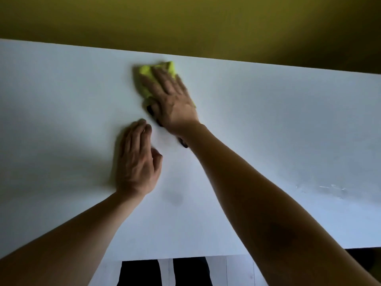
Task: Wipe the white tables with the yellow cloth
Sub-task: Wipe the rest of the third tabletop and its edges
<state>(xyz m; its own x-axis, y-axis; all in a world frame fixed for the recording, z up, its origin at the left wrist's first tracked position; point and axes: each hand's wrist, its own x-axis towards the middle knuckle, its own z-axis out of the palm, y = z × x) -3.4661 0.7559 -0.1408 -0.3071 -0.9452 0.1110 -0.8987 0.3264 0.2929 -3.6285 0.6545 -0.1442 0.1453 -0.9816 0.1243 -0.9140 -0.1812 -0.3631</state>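
Pressing down with flat, straight fingers, the right hand (171, 100) lay on the cloth (147, 76), which sat on the table (268, 120) close to its far edge; the yellow fabric showed beyond the fingertips and along the left side of the fingers, with a thin sliver peeking out on the right side near the heel of the hand, and its edges were smeared by blur. No finger curled round the fabric: the palm and fingers simply covered it. Nearer the body and to the left of that wrist, the left hand (137, 159) rested palm-down on the bare white top, its fingers held together and nearly straight, pointing away from the person, the thumb slightly tucked on the right side; it held nothing and lay apart from the cloth. Both bare forearms reached in from the near edge. Well to the right of the right hand's fingers, faint pale streaks (321, 187) marked the surface. Beyond the fingertips, past the far edge, stood a yellow wall (185, 21). Below the near edge dark trousers (165, 273) showed over a light floor
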